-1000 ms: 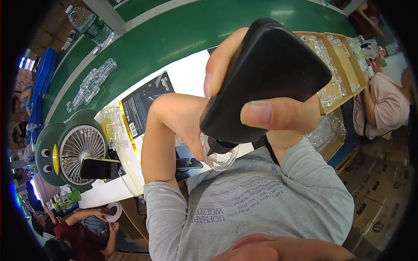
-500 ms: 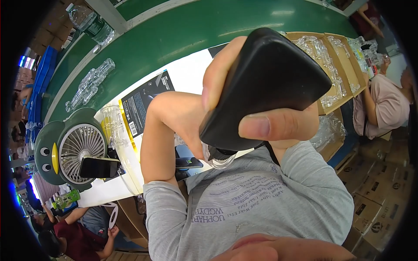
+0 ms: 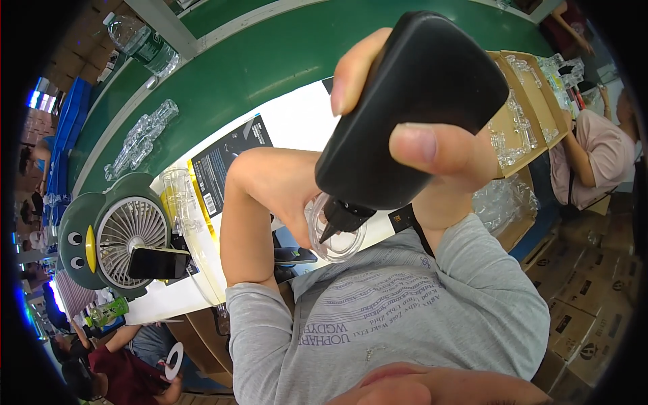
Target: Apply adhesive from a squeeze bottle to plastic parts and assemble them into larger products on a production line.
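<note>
My right hand (image 3: 439, 155) grips a black squeeze bottle (image 3: 412, 108) held close to the camera, its dark nozzle (image 3: 341, 219) pointing down. The nozzle tip sits in the mouth of a round clear plastic part (image 3: 337, 246). My left hand (image 3: 290, 196) holds that part from the left, with the forearm bent up in front of my grey shirt. Most of the left hand's fingers are hidden behind the bottle and the part.
On the white mat left of my arm lie a black printed box (image 3: 226, 162) and a stack of clear plastic pieces (image 3: 185, 209). A green penguin-shaped fan (image 3: 125, 233) has a phone (image 3: 158, 263) leaning on it. Cardboard trays (image 3: 520, 115) of clear parts stand right, beside a seated person (image 3: 601, 155).
The black bottle has tipped and come nearer the camera, so its nozzle now shows at the clear part. My left arm has barely moved.
</note>
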The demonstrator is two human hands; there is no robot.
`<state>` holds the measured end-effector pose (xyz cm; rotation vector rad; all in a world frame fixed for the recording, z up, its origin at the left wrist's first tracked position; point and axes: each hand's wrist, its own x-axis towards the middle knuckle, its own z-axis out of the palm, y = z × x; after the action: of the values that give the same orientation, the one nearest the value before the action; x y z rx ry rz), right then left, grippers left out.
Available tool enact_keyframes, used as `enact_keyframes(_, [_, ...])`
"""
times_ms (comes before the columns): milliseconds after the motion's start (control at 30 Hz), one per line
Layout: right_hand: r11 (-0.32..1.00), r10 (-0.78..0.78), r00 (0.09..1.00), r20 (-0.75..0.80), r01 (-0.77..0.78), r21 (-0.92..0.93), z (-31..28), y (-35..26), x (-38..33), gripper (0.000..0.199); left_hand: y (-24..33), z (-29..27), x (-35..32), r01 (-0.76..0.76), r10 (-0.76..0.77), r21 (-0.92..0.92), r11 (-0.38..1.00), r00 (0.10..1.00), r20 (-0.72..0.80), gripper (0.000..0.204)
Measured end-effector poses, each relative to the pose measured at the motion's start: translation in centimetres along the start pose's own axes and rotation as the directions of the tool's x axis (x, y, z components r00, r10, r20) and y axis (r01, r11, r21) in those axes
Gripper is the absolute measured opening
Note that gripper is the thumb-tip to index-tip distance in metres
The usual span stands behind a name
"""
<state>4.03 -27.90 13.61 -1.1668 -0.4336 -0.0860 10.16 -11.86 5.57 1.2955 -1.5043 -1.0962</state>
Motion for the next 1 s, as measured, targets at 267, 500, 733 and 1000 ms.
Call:
enact_keyframes(267, [0.980,-0.163,0.975,-0.151,0.178,0.093,-1.7,1.2,1.1,0.040,1.3,-1.0,-0.9,-0.131,0.145,0.171,0.977,0.987,-0.070,0.040])
enact_keyframes(500, [0.885,-0.465,0.784,-0.411,0.426,-0.189,-2.7,5.2,3.5,0.036,3.3,-1.6,-2.6,-0.098,0.104,0.125,0.987,0.994,-0.041,0.041])
enact_keyframes(733, [0.611,-0.404,0.915,0.007,0.276,-0.742,-4.8,13.4,1.6,0.042,4.7,-1.7,-6.8,-0.130,0.201,0.370,0.920,0.966,-0.163,0.045])
enact_keyframes(1000, [0.319,0.064,0.985,0.160,0.132,-0.938,-3.8,19.7,-1.4,0.062,4.6,0.3,-11.0,-0.244,0.411,0.331,0.911,0.502,-0.761,0.053])
